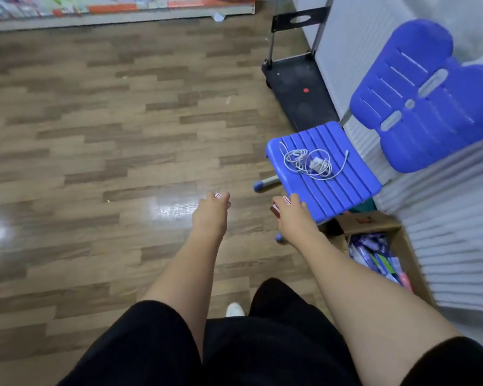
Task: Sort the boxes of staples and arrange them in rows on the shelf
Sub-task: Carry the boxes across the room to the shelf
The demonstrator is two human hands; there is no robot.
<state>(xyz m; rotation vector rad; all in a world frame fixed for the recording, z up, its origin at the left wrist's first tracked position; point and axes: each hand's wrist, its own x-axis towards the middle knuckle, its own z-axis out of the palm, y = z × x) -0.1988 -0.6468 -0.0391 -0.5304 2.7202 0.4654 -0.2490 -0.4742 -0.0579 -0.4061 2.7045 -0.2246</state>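
Black-clad legs (234, 352) nearest, left hand (211, 211) gripping a red-and-white staple box (217, 195), right hand (290, 211) at three o'clock gripping another box (275, 209), blue chair (326, 174) at two o'clock carrying a white cable (310, 162)

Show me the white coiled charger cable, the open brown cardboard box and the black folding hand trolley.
white coiled charger cable (308, 162): head view, on its coiled loops.
open brown cardboard box (374, 222): head view, on its far flap.
black folding hand trolley (296, 84): head view, on its platform.
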